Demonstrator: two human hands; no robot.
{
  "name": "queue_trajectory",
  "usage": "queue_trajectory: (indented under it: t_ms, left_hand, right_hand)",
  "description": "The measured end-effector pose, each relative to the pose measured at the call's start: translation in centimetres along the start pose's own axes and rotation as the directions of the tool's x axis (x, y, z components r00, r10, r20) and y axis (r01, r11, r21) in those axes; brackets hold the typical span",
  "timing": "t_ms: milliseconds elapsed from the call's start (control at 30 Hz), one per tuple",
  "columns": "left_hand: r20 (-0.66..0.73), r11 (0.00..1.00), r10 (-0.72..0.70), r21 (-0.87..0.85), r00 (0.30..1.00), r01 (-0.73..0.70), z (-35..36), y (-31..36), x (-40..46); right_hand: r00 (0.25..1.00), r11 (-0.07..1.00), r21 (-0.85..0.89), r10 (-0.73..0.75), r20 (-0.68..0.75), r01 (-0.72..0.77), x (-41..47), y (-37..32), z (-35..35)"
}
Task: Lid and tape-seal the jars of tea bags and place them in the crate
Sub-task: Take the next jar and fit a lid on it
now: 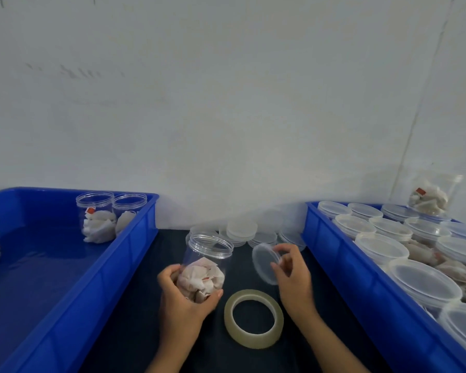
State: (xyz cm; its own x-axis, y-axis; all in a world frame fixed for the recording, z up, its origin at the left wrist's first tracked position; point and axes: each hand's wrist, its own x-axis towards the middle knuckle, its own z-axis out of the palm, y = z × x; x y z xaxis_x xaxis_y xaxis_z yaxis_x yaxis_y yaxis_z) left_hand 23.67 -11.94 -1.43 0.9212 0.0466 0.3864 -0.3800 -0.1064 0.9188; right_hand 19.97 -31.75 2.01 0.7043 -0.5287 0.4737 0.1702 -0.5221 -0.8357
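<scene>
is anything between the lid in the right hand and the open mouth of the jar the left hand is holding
Nothing visible. The right hand holds the lid just right of the jar, which the left hand grips low down. The jar's mouth is open and uncovered, with only a bare gap between it and the lid.

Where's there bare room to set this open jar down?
Bare dark tabletop lies between the left blue crate and the clear tape roll. That crate's near floor is bare too. The right blue crate is crowded with lidded jars.
</scene>
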Motion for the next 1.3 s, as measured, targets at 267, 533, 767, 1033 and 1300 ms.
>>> queue_trajectory:
  t_ms: [267, 533, 767, 1033, 1300]
  left_hand:
    - [0.036, 0.977, -0.089, -0.191, 0.995, 0.095, -1.0, 0.7, -0.1]
    - [0.284, 0.922, -0.124, -0.321, 0.951, 0.216, -1.3, 1.5, -0.6]
    - [0.437, 0.940, -0.070, -0.272, 0.897, 0.206, -1.1, 1.7, -1.0]
    - [0.504, 0.951, -0.092, -0.209, 0.859, 0.225, -1.4, 1.7, -0.9]
    - [0.571, 0.940, -0.116, -0.202, 0.812, 0.276, -2.3, 1.4, -0.8]
  right_hand:
    - [0.787, 0.323, 0.781, 0.527, 0.320, -0.534, -4.6, -2.6, 0.1]
    - [0.687, -0.134, 0.817, 0.475, 0.550, -0.561, -5.0, -3.4, -0.6]
    - [0.768, 0.402, 0.664, 0.445, 0.461, -0.631, -5.7, -3.5, 0.0]
    - [0.857, 0.808, 0.376, 0.281, 0.431, -0.454, -5.3, -4.2, -0.7]
    - [0.937, 0.897, 0.379, 0.096, 0.336, -0.228, -7.1, -4.1, -0.2]
